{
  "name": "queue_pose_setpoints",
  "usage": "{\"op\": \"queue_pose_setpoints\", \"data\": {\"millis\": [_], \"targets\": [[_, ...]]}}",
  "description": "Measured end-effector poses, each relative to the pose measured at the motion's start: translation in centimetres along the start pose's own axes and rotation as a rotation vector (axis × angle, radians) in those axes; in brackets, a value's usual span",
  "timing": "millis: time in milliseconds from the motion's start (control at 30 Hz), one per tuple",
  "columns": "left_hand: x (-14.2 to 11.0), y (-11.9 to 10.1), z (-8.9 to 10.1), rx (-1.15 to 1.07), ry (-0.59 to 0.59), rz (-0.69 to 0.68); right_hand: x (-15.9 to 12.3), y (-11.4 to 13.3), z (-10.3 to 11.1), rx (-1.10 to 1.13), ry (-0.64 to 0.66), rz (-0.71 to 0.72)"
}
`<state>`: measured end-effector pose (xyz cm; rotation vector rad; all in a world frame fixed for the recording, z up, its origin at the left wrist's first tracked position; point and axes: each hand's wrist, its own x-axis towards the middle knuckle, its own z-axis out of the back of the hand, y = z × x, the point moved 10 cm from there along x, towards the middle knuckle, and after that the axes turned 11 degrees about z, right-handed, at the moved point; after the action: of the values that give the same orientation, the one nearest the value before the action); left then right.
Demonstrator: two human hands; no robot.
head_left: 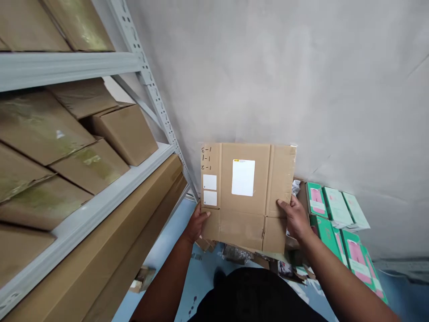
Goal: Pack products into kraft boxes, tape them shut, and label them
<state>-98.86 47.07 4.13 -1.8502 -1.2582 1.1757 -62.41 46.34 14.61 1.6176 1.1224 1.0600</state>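
Between my hands is a flattened cardboard box [244, 228], held up in front of me against the backdrop of the wall. It has crease lines, a large white label [243, 178] in the middle and two small white labels [210, 189] on its left panel. Handwritten numbers above these appear upside down. My left hand [195, 223] grips the left edge, thumb on the front face. On the right edge, my right hand [295, 218] is closed with its thumb across the front. The fingers behind the cardboard are hidden.
A metal shelf rack [152, 161] with stacked cardboard boxes [125, 134] stands on the left. Green and pink boxes [338, 208] are piled at the right by the grey wall [268, 76]. Plastic wrap [236, 254] and scraps lie on the blue floor [184, 268].
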Motion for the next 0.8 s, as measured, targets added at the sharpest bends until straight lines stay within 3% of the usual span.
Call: {"op": "queue_pose_setpoints", "data": {"millis": [200, 367, 533, 800], "targets": [[0.2, -0.9, -4.3, 0.143, 0.079, 0.075, -2.9, 2.2, 4.7, -0.032, -0.212, -0.013], [-1.1, -1.1, -10.8, 0.249, 0.149, 0.051, -6.2, 4.0, 11.5, -0.015, -0.345, -0.045], [-4.1, 1.1, -19.8, 0.312, 0.275, 0.056, -11.3, 6.6, 21.1, -0.04, -0.482, 0.019], [-10.4, 8.9, -37.1, 0.459, 0.5, 0.03, -21.4, 10.9, 38.5, -0.028, -0.739, 0.111]]}}
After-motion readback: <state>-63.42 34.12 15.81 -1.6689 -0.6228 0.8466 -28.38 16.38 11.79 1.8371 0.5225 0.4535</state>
